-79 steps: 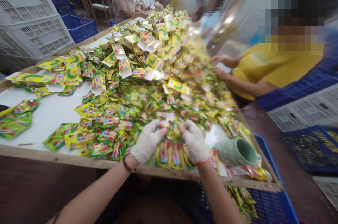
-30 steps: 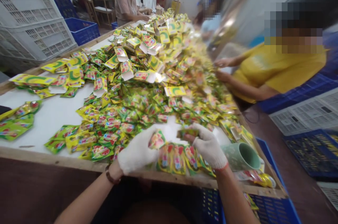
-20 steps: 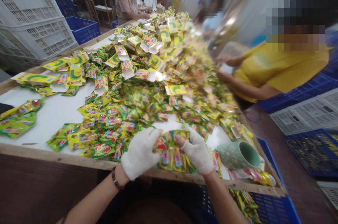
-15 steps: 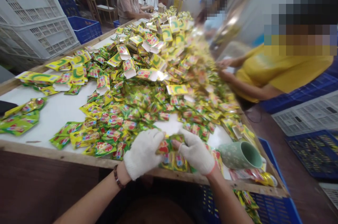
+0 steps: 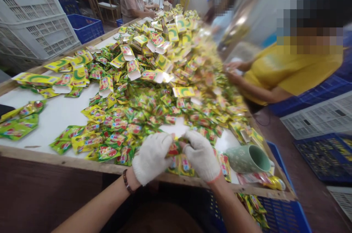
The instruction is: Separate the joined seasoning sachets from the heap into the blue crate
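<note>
Both my hands wear white knit gloves and meet at the table's near edge. Between them is a small green and red foil packet (image 5: 174,148), partly covered by the fingers. My left hand (image 5: 154,158) is closed on its left side, and my right hand (image 5: 200,156) pinches its right side. Just below the fingers, more packets (image 5: 187,165) lie in a row on the table. A large heap of similar packets (image 5: 143,104) spreads out in front of my hands, with yellow cardboard boxes (image 5: 133,69) on top of it.
A green cup (image 5: 249,158) lies on its side at right, near a pink and yellow tube (image 5: 262,181). A wooden rim (image 5: 82,163) edges the table. Below right stands a blue crate (image 5: 283,211). A person in a yellow shirt (image 5: 275,68) works at right; others work farther back. White crates (image 5: 35,17) are stacked at left.
My hands have drawn slightly closer together around the packet, the right one turning inward over it. The whole view has shifted a little.
</note>
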Demonstrator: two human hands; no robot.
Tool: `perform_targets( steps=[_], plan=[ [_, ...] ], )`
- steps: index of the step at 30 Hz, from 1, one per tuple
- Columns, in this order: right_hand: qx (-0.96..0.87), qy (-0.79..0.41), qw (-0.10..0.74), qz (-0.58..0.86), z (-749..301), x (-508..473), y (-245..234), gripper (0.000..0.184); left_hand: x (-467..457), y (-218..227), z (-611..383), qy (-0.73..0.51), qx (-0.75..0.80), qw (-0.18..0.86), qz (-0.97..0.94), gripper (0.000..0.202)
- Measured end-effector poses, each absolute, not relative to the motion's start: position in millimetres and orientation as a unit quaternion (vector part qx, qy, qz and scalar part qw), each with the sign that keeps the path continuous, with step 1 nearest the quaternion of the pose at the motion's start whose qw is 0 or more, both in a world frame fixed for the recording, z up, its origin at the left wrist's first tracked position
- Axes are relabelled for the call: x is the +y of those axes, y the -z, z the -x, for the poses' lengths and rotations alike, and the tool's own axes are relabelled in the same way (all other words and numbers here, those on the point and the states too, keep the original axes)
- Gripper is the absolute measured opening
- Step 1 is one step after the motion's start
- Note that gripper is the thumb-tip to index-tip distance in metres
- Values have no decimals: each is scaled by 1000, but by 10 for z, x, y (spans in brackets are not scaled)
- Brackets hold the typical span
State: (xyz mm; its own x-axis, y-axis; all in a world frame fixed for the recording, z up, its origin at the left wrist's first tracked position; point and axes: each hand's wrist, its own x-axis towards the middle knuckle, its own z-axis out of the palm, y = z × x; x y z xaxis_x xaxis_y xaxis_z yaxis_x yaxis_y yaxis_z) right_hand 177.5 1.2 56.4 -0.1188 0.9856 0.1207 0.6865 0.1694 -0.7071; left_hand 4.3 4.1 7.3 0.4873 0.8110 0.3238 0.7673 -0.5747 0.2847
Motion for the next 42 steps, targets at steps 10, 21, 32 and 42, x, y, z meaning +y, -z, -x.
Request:
perform_targets(
  steps=[10, 21, 32, 42],
  plan=[
    [-572, -498, 291, 583, -1747, -149, -536, 15, 34, -91, -61, -272, 481, 42, -833, 54],
    [-655, -332, 437, 519, -1592, -64, -286, 17, -114, -33, 96, -431, 479, 530, -551, 41],
    [-633, -376, 409, 539, -1585, -198, -64, 15, -131, 5, 220, -384, 504, 467, -617, 17],
    [-631, -401, 382, 543, -1527, -86, -243, 15, 41, -45, 197, -421, 475, 507, -584, 14]
  ],
)
